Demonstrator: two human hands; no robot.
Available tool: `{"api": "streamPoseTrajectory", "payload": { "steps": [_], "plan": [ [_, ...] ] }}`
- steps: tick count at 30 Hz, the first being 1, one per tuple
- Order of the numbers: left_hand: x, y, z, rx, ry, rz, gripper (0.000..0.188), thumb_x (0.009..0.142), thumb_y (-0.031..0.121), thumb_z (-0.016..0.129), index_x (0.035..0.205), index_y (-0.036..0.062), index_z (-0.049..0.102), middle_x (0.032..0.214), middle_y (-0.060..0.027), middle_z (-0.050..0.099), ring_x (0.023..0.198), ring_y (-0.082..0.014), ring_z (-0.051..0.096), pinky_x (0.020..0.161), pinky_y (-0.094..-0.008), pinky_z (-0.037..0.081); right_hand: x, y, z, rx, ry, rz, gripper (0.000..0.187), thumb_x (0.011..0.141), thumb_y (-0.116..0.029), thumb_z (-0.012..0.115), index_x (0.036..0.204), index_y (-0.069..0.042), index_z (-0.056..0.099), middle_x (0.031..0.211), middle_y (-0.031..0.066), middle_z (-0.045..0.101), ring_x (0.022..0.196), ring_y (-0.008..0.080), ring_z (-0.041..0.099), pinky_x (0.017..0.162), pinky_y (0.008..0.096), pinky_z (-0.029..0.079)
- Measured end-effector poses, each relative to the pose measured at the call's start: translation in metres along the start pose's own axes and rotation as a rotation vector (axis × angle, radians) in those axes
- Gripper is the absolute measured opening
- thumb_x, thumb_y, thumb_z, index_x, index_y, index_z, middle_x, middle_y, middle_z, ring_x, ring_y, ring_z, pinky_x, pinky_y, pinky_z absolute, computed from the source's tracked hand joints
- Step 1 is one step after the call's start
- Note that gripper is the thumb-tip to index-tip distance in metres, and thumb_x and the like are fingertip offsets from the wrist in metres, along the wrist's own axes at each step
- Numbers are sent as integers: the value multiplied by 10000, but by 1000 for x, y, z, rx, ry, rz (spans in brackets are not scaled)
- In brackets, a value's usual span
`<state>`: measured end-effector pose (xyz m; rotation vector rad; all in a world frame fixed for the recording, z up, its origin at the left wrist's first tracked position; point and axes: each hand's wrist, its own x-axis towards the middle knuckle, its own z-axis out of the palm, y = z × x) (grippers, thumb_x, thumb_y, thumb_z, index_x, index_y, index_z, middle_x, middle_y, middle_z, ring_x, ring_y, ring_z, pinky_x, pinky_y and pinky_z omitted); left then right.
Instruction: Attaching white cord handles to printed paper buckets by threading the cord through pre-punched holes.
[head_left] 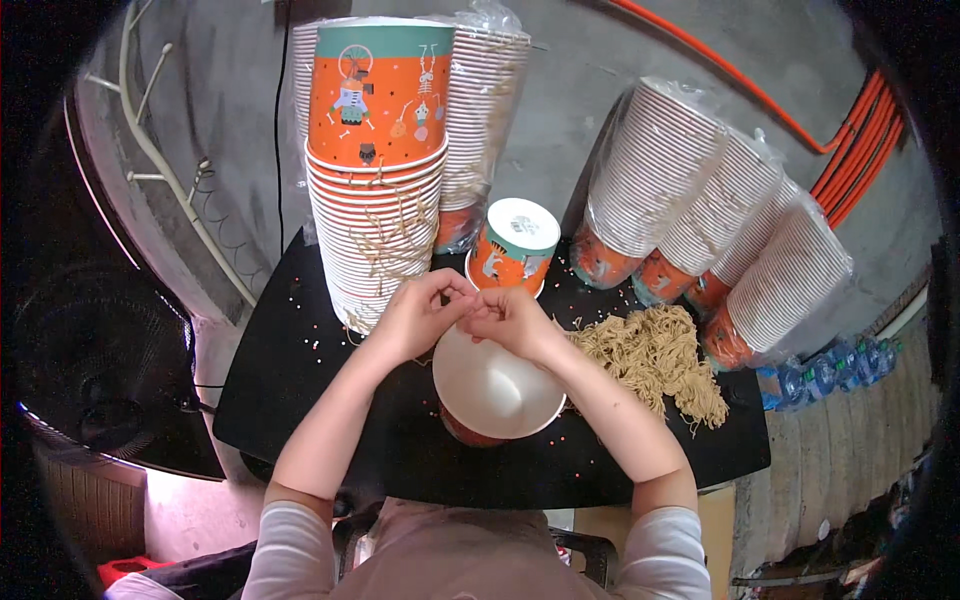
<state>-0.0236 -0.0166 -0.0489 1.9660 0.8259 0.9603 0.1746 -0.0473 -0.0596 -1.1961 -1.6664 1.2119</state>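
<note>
A black table (300, 390) stands on grey concrete floor (590, 110), orange cables (850, 150) running alongside, a fan (90, 370) nearby.

Bare worktop (300, 380) lies open at 9 o'clock of the bowl (495, 385) and along its near edge. At 12, a tall cup stack (375, 200) and an inverted cup (512, 245) block passage. At 3, a noodle pile (650, 355) and leaning wrapped stacks (700, 200) close the right side.
</note>
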Motion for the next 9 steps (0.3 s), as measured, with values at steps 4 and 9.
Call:
{"api": "streamPoseTrajectory", "payload": {
  "steps": [4,9],
  "plan": [
    [18,9,-17,-96,-197,-120,187,921,145,726,1026,-10,713,832,-62,731,772,-92,675,687,-261,518,0,0,3,34,39,-37,104,912,-79,732,932,5,673,790,15,674,699,73,640,639,231,517],
    [25,7,-37,64,-422,-118,279,912,140,757,1156,15,704,981,-54,743,833,-72,654,716,-210,504,-2,5,-5,-73,-35,-38,169,915,-23,681,1081,2,679,907,40,712,812,74,665,723,230,528]
  ]
}}
